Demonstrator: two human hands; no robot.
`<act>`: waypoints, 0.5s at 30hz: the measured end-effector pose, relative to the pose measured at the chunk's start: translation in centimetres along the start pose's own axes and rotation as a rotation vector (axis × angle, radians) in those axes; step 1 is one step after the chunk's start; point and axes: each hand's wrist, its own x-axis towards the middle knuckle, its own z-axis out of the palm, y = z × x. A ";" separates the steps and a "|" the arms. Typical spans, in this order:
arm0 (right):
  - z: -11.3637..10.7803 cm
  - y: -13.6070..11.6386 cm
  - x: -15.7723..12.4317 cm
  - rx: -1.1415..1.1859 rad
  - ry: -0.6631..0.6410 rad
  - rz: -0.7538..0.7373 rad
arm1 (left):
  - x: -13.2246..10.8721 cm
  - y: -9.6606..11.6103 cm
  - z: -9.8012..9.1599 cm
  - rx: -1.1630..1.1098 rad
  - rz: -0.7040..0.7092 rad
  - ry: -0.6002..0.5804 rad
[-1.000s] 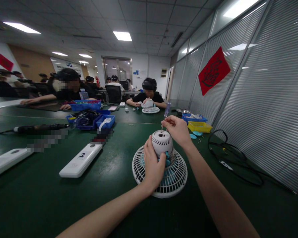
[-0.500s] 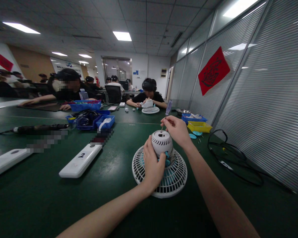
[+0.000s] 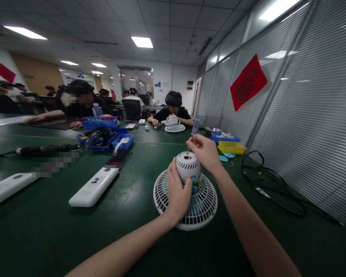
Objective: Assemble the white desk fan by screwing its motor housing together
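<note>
A white fan (image 3: pixel 207 207) lies grille-down on the green table, its rounded motor housing (image 3: pixel 187 165) on top. My left hand (image 3: pixel 177 190) is wrapped round the near left side of the housing, thumb by the light-blue parts. My right hand (image 3: pixel 204 150) pinches the thin shaft of a screwdriver (image 3: pixel 195 127) with a clear purplish handle. The screwdriver stands nearly upright, its tip at the top of the housing beside a dark opening. Whether a screw sits under the tip is too small to tell.
Blue bins (image 3: pixel 122 142) with cables stand at the left back; a white device marked 2 (image 3: pixel 93 186) lies nearer. On the right are a yellow tray (image 3: pixel 232 147), light-blue discs (image 3: pixel 223 158) and a coiled black cable (image 3: pixel 272 177). Across the table a person handles another fan (image 3: pixel 174 127).
My right hand and the screwdriver have shifted very slightly; my left hand and the fan stay in place. The person opposite has moved a hand a little.
</note>
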 end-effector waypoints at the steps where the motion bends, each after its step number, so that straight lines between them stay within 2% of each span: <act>1: 0.0 0.0 0.0 0.007 0.004 0.004 | 0.0 0.0 0.0 0.000 -0.001 -0.003; 15: 0.2 -0.1 0.1 0.097 0.001 0.083 | 0.0 -0.1 0.1 0.006 0.007 0.008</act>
